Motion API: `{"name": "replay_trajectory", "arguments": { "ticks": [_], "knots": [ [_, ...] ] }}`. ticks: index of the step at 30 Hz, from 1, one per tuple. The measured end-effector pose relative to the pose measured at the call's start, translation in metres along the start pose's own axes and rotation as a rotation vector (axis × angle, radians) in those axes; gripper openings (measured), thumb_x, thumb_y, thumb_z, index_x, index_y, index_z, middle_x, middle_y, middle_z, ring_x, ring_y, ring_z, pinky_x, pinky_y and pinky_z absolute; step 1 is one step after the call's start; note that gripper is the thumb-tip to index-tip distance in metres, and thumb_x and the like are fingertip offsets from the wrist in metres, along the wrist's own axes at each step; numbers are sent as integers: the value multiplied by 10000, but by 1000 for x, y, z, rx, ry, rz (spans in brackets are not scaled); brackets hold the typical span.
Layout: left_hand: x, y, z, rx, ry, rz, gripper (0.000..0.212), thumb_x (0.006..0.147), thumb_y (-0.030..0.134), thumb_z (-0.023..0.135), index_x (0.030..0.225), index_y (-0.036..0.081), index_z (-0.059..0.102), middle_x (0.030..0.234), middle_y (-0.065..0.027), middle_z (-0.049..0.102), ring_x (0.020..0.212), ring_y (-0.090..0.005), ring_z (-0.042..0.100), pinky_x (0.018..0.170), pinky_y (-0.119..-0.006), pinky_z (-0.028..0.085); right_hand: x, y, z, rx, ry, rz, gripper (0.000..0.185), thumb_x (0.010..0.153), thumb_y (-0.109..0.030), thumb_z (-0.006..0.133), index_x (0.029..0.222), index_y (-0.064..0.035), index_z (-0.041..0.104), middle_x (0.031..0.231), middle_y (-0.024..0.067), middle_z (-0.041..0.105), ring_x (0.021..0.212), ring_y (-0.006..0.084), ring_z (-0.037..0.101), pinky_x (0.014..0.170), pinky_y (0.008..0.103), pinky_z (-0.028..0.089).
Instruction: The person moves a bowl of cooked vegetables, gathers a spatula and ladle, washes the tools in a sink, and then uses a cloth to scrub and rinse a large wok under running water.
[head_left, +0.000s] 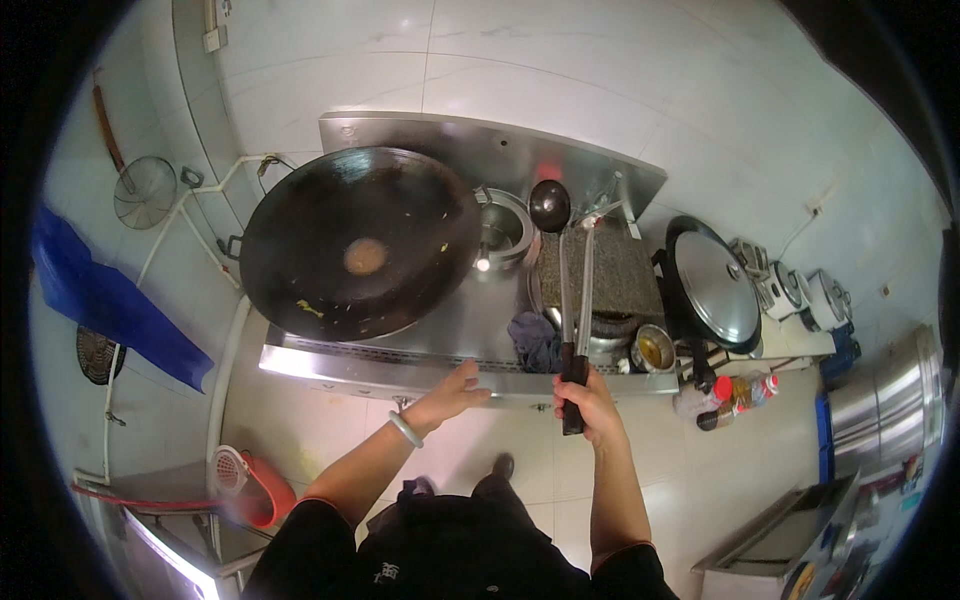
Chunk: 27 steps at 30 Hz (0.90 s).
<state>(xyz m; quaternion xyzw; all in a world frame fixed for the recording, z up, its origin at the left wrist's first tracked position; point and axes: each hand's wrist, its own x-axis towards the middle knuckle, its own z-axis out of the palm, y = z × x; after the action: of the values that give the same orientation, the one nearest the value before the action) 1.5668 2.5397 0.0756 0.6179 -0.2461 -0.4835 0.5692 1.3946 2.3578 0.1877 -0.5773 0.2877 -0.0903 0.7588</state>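
Note:
My right hand (591, 405) is closed around the dark handles of two long metal utensils in front of the stove's front edge. One ends in a round dark ladle bowl (550, 205); the other utensil (588, 285) reaches over the stone-like slab, its end hard to make out. My left hand (450, 396), with a pale bangle at the wrist, holds nothing, its fingers apart near the stove's front rim. Ahead and to the left is a large dark wok (315, 225), tilted, with brownish liquid at its bottom and small food scraps on its surface. A grey cloth (534, 341) lies beside the utensils.
A metal pot (517, 214) sits right of the wok. Around the right end are a speckled slab (622, 270), a small bowl of yellowish liquid (653, 349) and a lidded pan (716, 285). Plastic bottles (720, 397) stand lower right; a red bucket (271, 487) is at lower left.

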Motion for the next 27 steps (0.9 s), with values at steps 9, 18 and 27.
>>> {"name": "replay_trajectory", "arguments": {
  "ticks": [9,18,27],
  "knots": [
    [217,17,24,-287,401,2,1045,831,117,661,1487,31,-148,1574,-192,52,1422,-346,200,1098,-401,308,232,-22,-76,-142,-193,140,236,773,-94,654,946,-65,497,747,42,542,621,135,548,500,299,468],
    [312,10,23,-433,692,161,1023,759,-163,517,1532,214,-36,1585,-108,71,1396,-283,284,1000,-339,400,406,1,-130,-609,-235,181,331,759,-173,654,1004,-7,506,774,63,556,673,192,554,640,344,456],
    [377,14,75,-29,390,198,868,781,-36,532,1490,-50,31,1538,-234,181,1431,-275,211,1134,-298,233,415,17,-177,-391,-82,60,410,928,-171,578,1281,29,515,1200,125,591,1082,201,566,915,306,436]
  ]
}}
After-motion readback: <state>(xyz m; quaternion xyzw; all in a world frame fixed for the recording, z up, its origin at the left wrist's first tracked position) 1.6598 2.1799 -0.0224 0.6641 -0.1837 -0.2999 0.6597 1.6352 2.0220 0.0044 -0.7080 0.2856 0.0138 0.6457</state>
